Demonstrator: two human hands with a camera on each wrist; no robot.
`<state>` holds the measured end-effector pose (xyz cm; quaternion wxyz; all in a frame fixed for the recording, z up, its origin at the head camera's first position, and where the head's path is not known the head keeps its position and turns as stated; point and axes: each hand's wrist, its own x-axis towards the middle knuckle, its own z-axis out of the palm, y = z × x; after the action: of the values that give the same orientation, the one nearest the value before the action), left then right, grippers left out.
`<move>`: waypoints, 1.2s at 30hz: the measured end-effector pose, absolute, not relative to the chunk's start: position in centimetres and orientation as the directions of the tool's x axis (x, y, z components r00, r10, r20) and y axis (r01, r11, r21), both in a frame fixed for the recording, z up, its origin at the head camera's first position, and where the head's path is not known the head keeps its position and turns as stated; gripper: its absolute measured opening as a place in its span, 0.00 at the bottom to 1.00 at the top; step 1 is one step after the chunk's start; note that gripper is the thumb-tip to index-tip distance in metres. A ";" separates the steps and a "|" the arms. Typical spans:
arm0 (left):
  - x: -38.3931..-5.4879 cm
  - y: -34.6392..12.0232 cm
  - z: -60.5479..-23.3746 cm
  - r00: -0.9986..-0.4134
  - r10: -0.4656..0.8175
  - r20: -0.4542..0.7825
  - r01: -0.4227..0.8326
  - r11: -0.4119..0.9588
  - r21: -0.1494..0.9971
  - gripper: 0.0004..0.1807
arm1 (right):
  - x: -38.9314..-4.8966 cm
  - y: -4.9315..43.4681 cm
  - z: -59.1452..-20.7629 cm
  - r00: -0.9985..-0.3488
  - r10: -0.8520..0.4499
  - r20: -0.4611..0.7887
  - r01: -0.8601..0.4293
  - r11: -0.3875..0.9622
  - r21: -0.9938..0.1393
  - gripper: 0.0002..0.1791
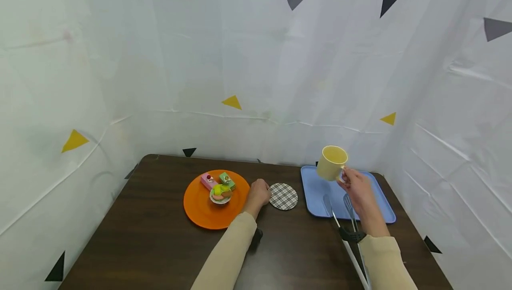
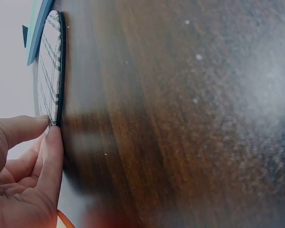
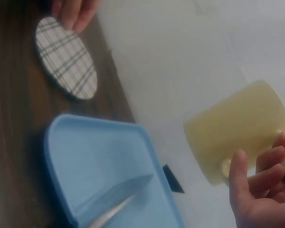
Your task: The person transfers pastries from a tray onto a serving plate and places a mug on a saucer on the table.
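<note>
A round plaid coaster (image 1: 283,196) lies on the dark wooden table between an orange plate and a blue tray. My left hand (image 1: 259,192) pinches its near left edge between thumb and fingertips, as the left wrist view shows at the coaster's rim (image 2: 51,71). Over the tray's far part, my right hand (image 1: 357,189) holds a pale yellow mug (image 1: 331,163) by its handle, the mug tilted slightly. In the right wrist view the right fingers (image 3: 268,171) curl at the handle of the mug (image 3: 237,128).
On the orange plate (image 1: 200,212) sit a pink cake slice (image 1: 208,181), a green one (image 1: 226,180) and a small cup of toy food (image 1: 220,194). The blue tray (image 1: 310,183) holds a knife (image 1: 330,207) and a fork (image 1: 349,205). White curtains (image 1: 256,58) surround the table.
</note>
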<state>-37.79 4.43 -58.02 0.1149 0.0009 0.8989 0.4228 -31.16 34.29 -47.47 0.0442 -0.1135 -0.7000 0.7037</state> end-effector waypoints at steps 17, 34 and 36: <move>-36.0 4.6 -56.2 -0.980 0.126 -0.155 -0.026 0.688 0.725 0.09 | -30.6 29.5 -49.7 -0.981 0.152 -0.120 0.115 -0.046 -0.992 0.18; -36.5 4.4 -56.5 -0.985 0.103 -0.137 -0.027 0.696 0.718 0.07 | -30.1 24.3 -52.9 -0.984 0.119 -0.133 0.122 -0.093 -0.988 0.18; -36.7 4.4 -56.6 -0.984 0.103 -0.144 -0.030 0.701 0.713 0.08 | -30.0 23.9 -53.2 -0.983 0.118 -0.138 0.128 -0.086 -0.988 0.18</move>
<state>-36.67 4.40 -56.60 0.0866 0.0198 0.9181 0.3863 -29.97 23.89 -53.23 -0.0036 -0.0909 -0.6762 0.7311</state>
